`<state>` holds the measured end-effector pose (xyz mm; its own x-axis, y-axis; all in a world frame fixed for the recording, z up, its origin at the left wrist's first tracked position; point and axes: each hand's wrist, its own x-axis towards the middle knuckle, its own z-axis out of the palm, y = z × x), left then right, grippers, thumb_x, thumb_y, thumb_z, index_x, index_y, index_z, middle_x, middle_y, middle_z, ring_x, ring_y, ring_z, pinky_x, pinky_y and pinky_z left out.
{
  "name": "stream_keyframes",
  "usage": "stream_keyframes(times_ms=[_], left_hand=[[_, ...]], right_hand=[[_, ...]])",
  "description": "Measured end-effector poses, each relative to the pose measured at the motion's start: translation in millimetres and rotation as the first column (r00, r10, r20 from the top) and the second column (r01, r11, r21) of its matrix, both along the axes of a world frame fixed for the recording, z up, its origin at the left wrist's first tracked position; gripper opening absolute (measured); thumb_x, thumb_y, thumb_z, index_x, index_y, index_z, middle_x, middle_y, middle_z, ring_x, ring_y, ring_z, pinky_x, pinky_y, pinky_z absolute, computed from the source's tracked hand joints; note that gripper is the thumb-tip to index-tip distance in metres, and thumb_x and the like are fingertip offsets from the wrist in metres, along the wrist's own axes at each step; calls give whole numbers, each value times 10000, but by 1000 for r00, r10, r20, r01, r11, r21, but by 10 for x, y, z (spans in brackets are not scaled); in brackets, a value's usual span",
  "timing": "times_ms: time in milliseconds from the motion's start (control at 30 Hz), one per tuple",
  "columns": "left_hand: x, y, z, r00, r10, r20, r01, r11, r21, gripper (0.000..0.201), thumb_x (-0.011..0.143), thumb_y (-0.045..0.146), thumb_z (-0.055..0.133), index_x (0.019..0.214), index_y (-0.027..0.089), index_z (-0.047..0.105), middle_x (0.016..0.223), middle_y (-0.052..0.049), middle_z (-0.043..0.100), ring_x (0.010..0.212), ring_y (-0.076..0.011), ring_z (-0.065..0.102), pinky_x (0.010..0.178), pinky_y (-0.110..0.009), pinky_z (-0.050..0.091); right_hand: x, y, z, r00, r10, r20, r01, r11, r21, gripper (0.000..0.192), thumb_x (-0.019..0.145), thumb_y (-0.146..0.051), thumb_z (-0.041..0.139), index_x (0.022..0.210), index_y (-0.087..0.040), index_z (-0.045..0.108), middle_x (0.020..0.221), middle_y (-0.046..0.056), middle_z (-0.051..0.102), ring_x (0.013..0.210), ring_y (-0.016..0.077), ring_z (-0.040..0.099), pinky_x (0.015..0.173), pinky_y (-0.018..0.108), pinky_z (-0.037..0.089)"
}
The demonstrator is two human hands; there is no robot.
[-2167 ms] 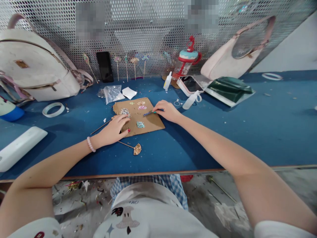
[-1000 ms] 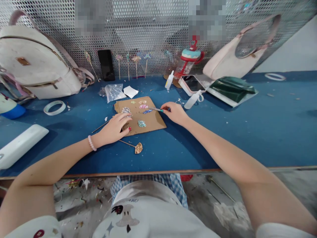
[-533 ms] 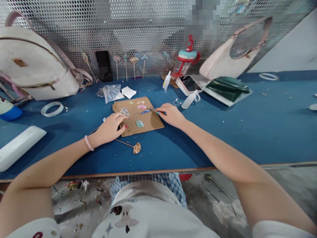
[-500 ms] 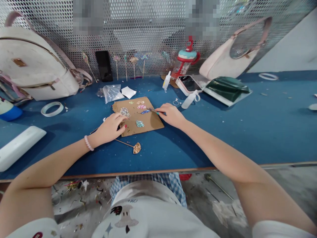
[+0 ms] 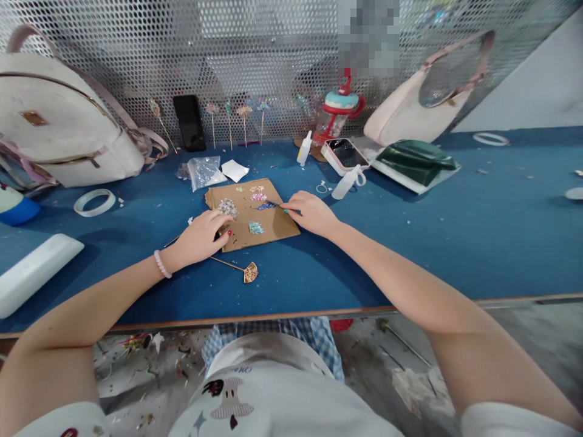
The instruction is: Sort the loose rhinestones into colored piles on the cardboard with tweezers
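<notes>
A piece of brown cardboard (image 5: 277, 227) lies on the blue table with small piles of bits on it: silver (image 5: 228, 207), pink (image 5: 259, 197), blue (image 5: 266, 206) and teal (image 5: 255, 227). My right hand (image 5: 314, 212) is closed on slim dark tweezers (image 5: 276, 204), their tips over the cardboard close to the pink and blue piles. At the cardboard's left edge rests my left hand (image 5: 203, 235), fingers apart and holding nothing. A gold fan-shaped hairpin (image 5: 250, 272) lies in front of the cardboard, its stick running toward my left hand.
Behind the cardboard are a plastic bag (image 5: 206, 173), white paper (image 5: 235, 170) and a glue bottle (image 5: 304, 149). Right of it lie another squeeze bottle (image 5: 346, 182), a phone (image 5: 345, 154) and a green packet (image 5: 416, 162). Tape (image 5: 95, 202) and a white case (image 5: 39, 273) lie left.
The tweezers' tips have shifted slightly up and left, from the blue pile toward the pink one. My left hand stays at the cardboard's edge.
</notes>
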<state>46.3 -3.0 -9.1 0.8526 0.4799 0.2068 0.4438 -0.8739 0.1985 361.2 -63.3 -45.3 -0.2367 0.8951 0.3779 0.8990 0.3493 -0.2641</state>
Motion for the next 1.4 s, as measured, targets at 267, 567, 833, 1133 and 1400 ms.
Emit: stream_keyframes(times_ms=[267, 567, 833, 1133, 1400], left_hand=[[16, 2, 12, 1000, -8, 2, 8, 1000, 1, 317, 908, 267, 441, 1178, 167, 575, 1040, -97, 609, 991, -256, 572, 932, -447, 487], [20, 9, 11, 1000, -12, -7, 12, 1000, 0, 331, 911, 288, 434, 1175, 149, 576, 1057, -107, 605, 1012, -266, 564, 943, -454, 479], [25, -7, 32, 1000, -4, -23, 4, 1000, -17, 343, 917, 295, 427, 1182, 141, 580, 1040, -108, 608, 986, -265, 561, 926, -446, 479], [21, -15, 38, 1000, -9, -19, 8, 1000, -24, 346, 926, 290, 433, 1182, 114, 585, 1044, -115, 604, 1008, -263, 561, 948, -439, 468], [13, 1, 13, 1000, -25, -9, 25, 1000, -8, 325, 919, 266, 445, 1167, 114, 591, 1026, -109, 606, 978, -254, 561, 931, -439, 476]], right_hand=[[-69, 20, 60, 999, -30, -14, 31, 999, 38, 370, 892, -157, 437, 1069, -223, 755, 903, 101, 681, 910, 266, 576, 884, 469, 485], [-382, -91, 124, 997, 22, -78, -22, 1000, 2, 398, 890, -159, 403, 1086, -217, 744, 898, 97, 675, 937, 257, 587, 870, 443, 492], [-494, -71, 96, 998, 29, -52, -31, 999, -42, 404, 887, -138, 387, 1068, -185, 745, 891, 106, 674, 929, 255, 590, 859, 438, 476], [-472, -108, 49, 1000, 5, -19, -6, 1000, -21, 354, 872, -92, 399, 985, -121, 734, 848, 118, 657, 886, 241, 578, 855, 412, 479], [-460, -133, 0, 997, 44, -61, -41, 998, 42, 370, 898, -129, 375, 1022, -143, 724, 859, 107, 664, 894, 232, 579, 851, 407, 476]])
